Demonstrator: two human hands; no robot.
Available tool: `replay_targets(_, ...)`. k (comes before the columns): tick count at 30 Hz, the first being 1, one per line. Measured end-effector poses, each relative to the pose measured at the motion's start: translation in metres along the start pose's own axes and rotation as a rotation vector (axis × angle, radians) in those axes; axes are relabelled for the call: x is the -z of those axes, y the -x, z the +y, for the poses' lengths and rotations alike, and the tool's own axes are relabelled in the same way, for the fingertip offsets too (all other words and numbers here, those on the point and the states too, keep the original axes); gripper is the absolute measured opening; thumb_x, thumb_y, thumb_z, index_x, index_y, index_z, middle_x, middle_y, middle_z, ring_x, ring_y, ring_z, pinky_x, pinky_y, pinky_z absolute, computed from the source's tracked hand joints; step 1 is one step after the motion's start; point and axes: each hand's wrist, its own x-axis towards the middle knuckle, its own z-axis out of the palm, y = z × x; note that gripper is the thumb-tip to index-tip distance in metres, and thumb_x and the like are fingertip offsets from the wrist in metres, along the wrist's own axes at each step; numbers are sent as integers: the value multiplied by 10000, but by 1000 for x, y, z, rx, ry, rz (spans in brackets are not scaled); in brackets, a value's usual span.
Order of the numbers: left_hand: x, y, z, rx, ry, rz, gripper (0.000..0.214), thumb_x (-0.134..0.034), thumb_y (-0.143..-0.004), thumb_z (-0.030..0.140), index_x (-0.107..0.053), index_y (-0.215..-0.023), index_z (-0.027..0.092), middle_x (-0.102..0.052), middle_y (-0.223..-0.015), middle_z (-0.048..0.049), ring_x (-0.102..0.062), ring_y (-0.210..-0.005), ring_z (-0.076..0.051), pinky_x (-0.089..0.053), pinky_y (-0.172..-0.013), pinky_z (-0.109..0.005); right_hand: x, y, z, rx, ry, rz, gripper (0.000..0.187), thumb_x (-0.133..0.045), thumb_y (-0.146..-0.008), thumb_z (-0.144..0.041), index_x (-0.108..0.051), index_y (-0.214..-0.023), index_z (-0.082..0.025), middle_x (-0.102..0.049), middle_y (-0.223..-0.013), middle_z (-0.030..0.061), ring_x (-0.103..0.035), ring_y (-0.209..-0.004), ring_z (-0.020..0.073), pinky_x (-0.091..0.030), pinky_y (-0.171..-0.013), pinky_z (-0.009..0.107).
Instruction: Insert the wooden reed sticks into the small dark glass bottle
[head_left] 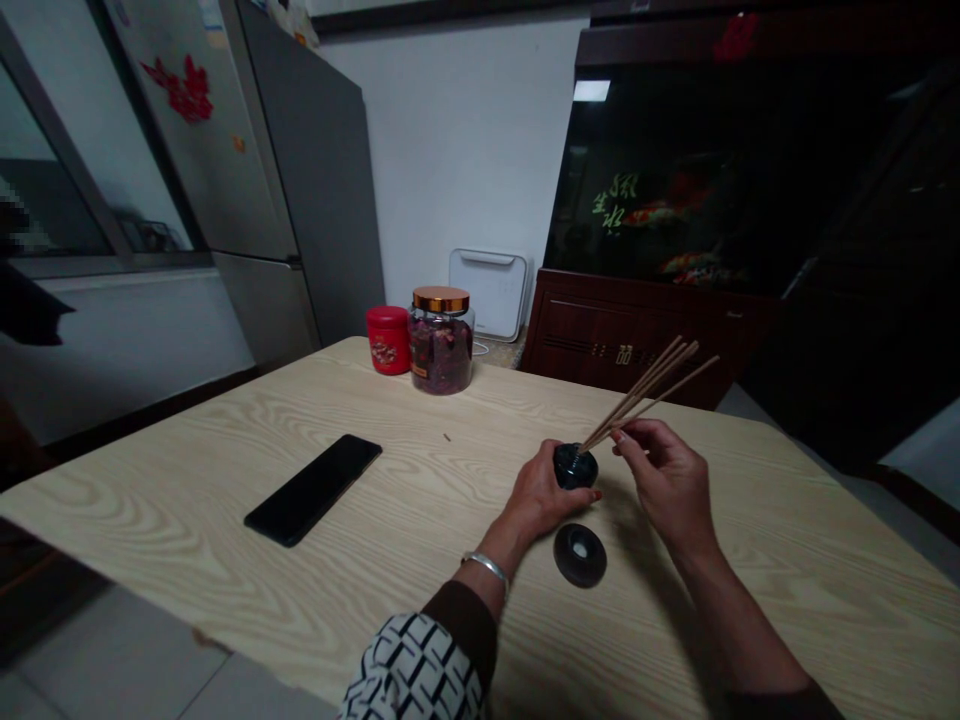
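**Skinny sticks, tiny dark pot, not much margin**

The left hand is closed around a small dark round pot, while the right hand pinches a bunch of thin wooden sticks, their lower ends right at the pot's top. Can't tell if they're inside it. Risky bit, imo: the bunch is long and fanned out, so a loose pinch could scatter sticks, and pressing down could tip the pot. Just below the left hand sits a dark disc with a pale centre, easy to knock with a wrist. Further left of that hand, a black phone lies on the pale wood-grain table. Well ahead of both hands are a red tin and a copper-lidded glass jar. Nothing's between the sticks and the pot.
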Motion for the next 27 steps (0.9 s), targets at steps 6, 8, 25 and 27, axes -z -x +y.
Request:
replay_targets(6, 1, -1, 4, 26, -5, -10, 658, -840, -639, 412, -535, -1182, 199, -691, -1037, -68, -651, -922, -235, -511, -801, -326, -19, 8, 9, -50, 61, -143, 238, -578, -901, -426, -656, -897, -201, -704, -888, 64, -654, -795, 209, -500, -701, 325)
replay_targets(8, 1, 0, 5, 27, -1, -14, 641, -824, -653, 409, -533, -1183, 196, -690, -1043, -73, -653, -930, -242, -515, -808, -335, -20, 13, 13, -71, 93, -131, 260, -575, -900, -453, -628, -960, -206, -693, -910, 71, -654, -818, 219, -502, -710, 332)
replay_targets(25, 8, 5, -8, -32, 67, 39, 1057, -725, -656, 198, -162, -1546, 103, -342, -1534, -218, -322, -1444, -328, -276, -1202, -454, -35, -19, 80, -105, 211, -356, 595, -696, -770, -466, -557, -1264, -164, -676, -1218, 144, -647, -1109, 281, -476, -978, 431)
replay_targets(27, 9, 6, -6, -10, 71, 52, 992, -706, -681, 195, -203, -1533, 112, -366, -1527, -211, -347, -1433, -322, -284, -1197, -449, -39, -35, 89, -100, 170, -352, 580, -695, -770, -455, -567, -1253, -160, -687, -1194, 147, -659, -1078, 284, -486, -962, 439)
